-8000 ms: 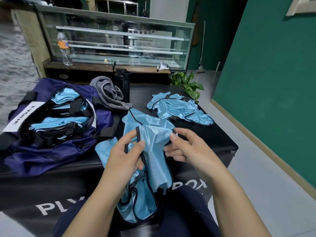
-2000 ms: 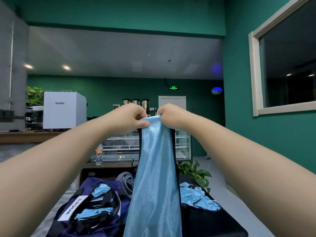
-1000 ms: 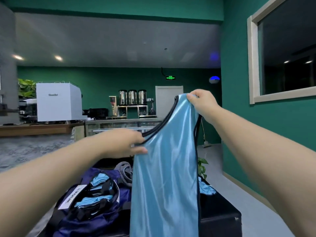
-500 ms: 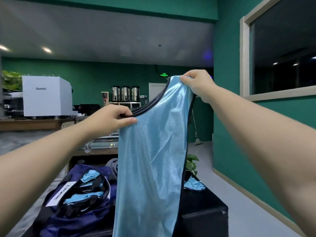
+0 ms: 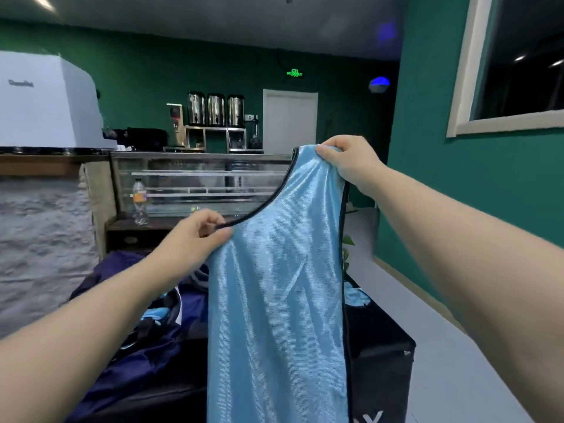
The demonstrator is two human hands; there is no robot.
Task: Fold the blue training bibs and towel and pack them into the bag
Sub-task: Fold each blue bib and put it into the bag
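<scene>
- Two hands hold one blue training bib (image 5: pixel 274 300) up in the air, in front of the camera, above the black table (image 5: pixel 381 346).
- R hand (image 5: pixel 348 163): raised high, fingers curled over the bib's top shoulder strap, gripping it.
- L hand (image 5: pixel 195 236): lower & to the left, thumb + fingers pinching the black-trimmed edge of the bib at the neckline curve.
- Bib hangs long & mostly flat from the two grips, shiny light-blue fabric w/ black piping down its right edge; bottom runs out of frame.
- Navy bag (image 5: pixel 137 346) sits on the table at lower left, behind the L forearm; open, w/ bits of light-blue fabric showing inside.
- More blue bibs (image 5: pixel 355 297) lie crumpled on the table to the right of the held one, mostly hidden behind it.
- Grey towel (image 5: pixel 198 274): only a sliver shows between bag & hanging bib.
- Bkgd: glass display case (image 5: pixel 198 184) w/ a water bottle (image 5: pixel 139 203) on the ledge in front of it, white machine (image 5: pixel 45 102) on the counter at left, three metal urns (image 5: pixel 216 109) by a white door (image 5: pixel 290 120), green walls.
</scene>
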